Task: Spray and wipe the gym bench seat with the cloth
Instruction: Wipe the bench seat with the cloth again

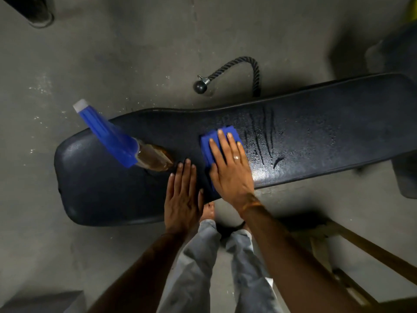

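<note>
Grey trousers (196, 256) and two bare forearms fill the lower part of the view, with a bare foot (208, 211) showing on the concrete floor (112, 53) just under the near edge of the bench.

Left hand (182, 197): flat, fingers straight and together, palm down on the bench seat (327, 132) near its front edge. It holds nothing. Its fingertips lie just beside the base of the spray bottle (117, 136).

Right hand (230, 168): flat, fingers extended and slightly spread, pressing down on the cloth (207, 146). A ring is visible on one finger.

Cloth: blue, folded into a thick pad, lying on the seat about midway along its length. Most of it is covered by the right hand; its left side and far edge show beyond the fingers.

Bench seat: black, padded, running from lower left to upper right. The stretch to the right of the cloth is wet, with fine droplets, a glossy patch near the front edge and dark streaks (266, 136) across the surface.

Spray bottle: blue trigger head with a pale nozzle tip, clear body with amber liquid. It stands on the seat towards the left end, apart from the cloth.

Other items noted: a black rope attachment (239, 64) with a ball end (200, 86) on the floor beyond the bench, and a wooden pole (372, 249) at the lower right.
</note>
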The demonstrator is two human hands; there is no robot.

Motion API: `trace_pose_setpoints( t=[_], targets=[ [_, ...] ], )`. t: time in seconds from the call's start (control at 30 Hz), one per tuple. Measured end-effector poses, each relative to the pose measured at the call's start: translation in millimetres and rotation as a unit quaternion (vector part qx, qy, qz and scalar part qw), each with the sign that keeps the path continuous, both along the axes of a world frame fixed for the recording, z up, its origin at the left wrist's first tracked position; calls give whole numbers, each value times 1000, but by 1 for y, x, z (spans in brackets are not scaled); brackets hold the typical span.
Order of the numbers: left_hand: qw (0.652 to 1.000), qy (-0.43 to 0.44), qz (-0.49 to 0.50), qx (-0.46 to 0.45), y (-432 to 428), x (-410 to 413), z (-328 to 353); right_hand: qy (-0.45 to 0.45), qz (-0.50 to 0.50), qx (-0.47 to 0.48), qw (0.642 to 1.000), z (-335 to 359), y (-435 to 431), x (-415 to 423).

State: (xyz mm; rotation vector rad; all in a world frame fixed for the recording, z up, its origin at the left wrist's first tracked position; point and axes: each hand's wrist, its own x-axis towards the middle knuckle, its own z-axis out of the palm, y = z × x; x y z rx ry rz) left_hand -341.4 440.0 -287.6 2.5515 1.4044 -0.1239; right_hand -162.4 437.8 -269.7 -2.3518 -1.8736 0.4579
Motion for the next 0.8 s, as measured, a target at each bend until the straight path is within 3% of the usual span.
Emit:
trace_pose_setpoints(
  t=[0.2, 0.47, 0.53, 0.7, 0.8],
  targets=[
    [1000, 27, -2, 11, -1, 1, -2, -25, -5, 10, 1000, -11, 96, 25],
    [1000, 26, 6, -14, 0, 1, -1, -34, -15, -31, 999, -2, -45, -9],
    [1000, 20, 5, -14, -1, 2, -1, -34, -12, -30, 999, -4, -23, 6],
    [1000, -22, -10, -15, -1, 5, 4, -44, -110, 14, 993, -13, 79, 54],
    [998, -52, -40, -22, 20, 34, 11, -32, -84, 12, 996, -13, 43, 49]
  ],
)
